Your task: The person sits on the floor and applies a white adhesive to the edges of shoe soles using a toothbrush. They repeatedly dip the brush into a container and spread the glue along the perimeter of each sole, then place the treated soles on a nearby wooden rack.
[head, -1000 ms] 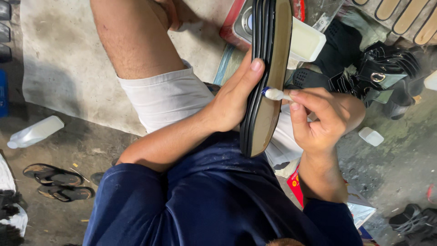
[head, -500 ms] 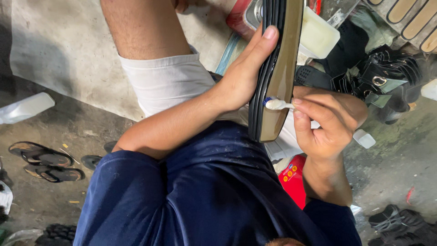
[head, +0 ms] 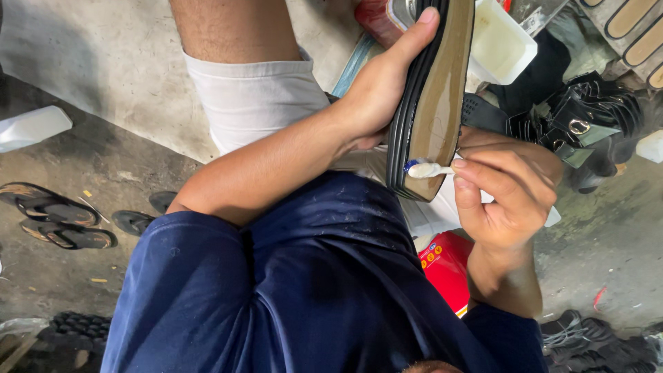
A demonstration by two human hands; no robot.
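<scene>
My left hand grips a black-edged shoe sole with a glossy brown face, holding it upright on edge over my lap. My right hand pinches a small brush with a white, glue-coated tip against the lower end of the sole's brown face. I sit in white shorts and a dark blue shirt.
A white plastic container and a red tin sit ahead of the sole. Black sandal straps with a buckle lie at right, more soles at top right. A pair of sandals rests on the concrete floor at left, next to a white bottle.
The brush tip has slid down the sole's brown face toward its lower end. My left hand keeps its grip on the sole, and the view has shifted slightly.
</scene>
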